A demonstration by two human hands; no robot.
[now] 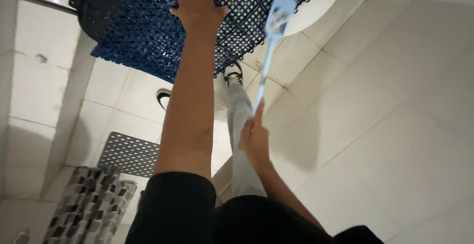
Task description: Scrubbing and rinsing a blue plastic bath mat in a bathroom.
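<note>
My left hand (195, 2) is flat, fingers spread, pressed on a dark blue plastic grid mat (148, 31) that is lifted up off the floor at the top of the view. In my right hand (254, 138) I grip the handle of a long light-blue brush (269, 51). Its head (278, 17) is blurred and lies against the mat's lower edge, near a round white surface (316, 7). My grey trouser leg and a dark shoe (233, 76) stand on the tiled floor below.
White floor tiles (385, 140) with dirty grout fill the right side. A grey perforated mat (129, 154) lies on the floor at lower left, next to a patterned grey and brown bath rug (89, 204). A tiled wall (34, 91) is at the left.
</note>
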